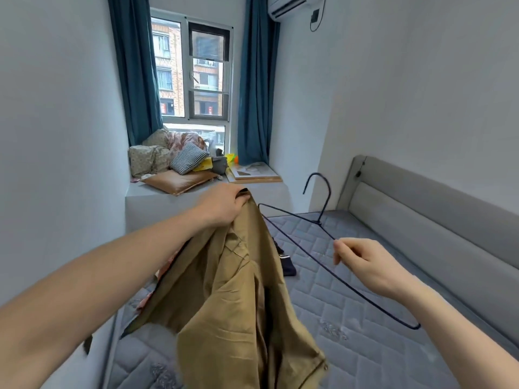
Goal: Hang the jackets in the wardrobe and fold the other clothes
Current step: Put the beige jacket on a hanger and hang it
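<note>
A tan jacket hangs in the air over the bed, bunched at its top edge in the grip of my left hand. To its right, my right hand pinches the sloping wire of a thin dark hanger. The hanger's hook points up towards the headboard, and its left tip lies close to the jacket's upper edge. A dark garment lies on the mattress behind the jacket, partly hidden. A bit of pinkish cloth shows under the jacket at the bed's left side.
The grey quilted mattress fills the lower right, with a grey padded headboard along the right wall. A window ledge ahead holds cushions, bedding and small items. White walls close in on both sides. No wardrobe is in view.
</note>
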{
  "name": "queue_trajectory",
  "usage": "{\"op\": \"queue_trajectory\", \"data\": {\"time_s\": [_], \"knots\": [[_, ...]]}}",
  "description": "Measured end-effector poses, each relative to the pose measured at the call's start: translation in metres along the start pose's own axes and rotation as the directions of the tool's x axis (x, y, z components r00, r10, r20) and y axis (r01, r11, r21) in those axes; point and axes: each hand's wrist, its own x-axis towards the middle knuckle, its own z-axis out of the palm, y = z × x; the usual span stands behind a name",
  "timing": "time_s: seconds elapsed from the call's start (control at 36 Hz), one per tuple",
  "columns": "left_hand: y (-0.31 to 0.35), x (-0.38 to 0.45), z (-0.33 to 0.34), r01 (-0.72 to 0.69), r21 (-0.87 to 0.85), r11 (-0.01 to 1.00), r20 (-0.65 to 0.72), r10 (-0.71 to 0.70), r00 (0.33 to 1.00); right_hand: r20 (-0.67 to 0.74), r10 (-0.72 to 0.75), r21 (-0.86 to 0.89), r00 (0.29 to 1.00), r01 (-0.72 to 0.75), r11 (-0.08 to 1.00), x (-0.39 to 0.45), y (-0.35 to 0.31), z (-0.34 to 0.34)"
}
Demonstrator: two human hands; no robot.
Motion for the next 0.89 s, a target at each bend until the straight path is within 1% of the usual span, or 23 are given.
{"op": "queue_trajectory", "data": {"time_s": [0.11,0.25,0.36,0.47,0.64,0.72,0.83,0.89], "knots": [[-0.022,0.002,-0.003,0.035,0.127,0.991,-0.012,-0.034,0.999,-0.024,-0.014,0.032,1.0,0.015,0.999,-0.014,0.001,-0.01],[-0.042,0.0,-0.009,0.103,0.184,0.978,-0.024,-0.101,0.995,-0.064,-0.026,0.089,0.998,0.031,0.996,-0.025,-0.005,-0.017],[-0.05,-0.001,-0.015,0.12,0.182,0.976,-0.042,-0.114,0.993,-0.03,-0.024,0.123,0.999,0.028,0.992,-0.027,-0.009,-0.015],[-0.049,-0.005,-0.025,0.094,0.181,0.979,-0.063,-0.084,0.994,0.03,-0.008,0.146,1.0,0.004,0.989,-0.025,-0.014,-0.008],[-0.035,-0.008,-0.037,0.045,0.091,0.995,-0.083,-0.037,0.996,0.06,0.023,0.119,0.998,-0.03,0.992,-0.017,-0.02,0.021],[-0.019,-0.012,-0.044,-0.018,0.031,0.999,-0.098,0.021,0.995,0.06,0.05,0.16,0.997,-0.059,0.985,-0.011,-0.023,0.037],[0.012,-0.021,-0.056,-0.121,-0.06,0.991,-0.152,0.11,0.982,0.095,0.034,0.179,0.995,-0.051,0.983,-0.006,-0.028,0.059],[0.027,-0.026,-0.062,-0.151,-0.095,0.984,-0.187,0.132,0.974,0.067,0.05,0.201,0.997,-0.062,0.978,-0.003,-0.031,0.067]]}}
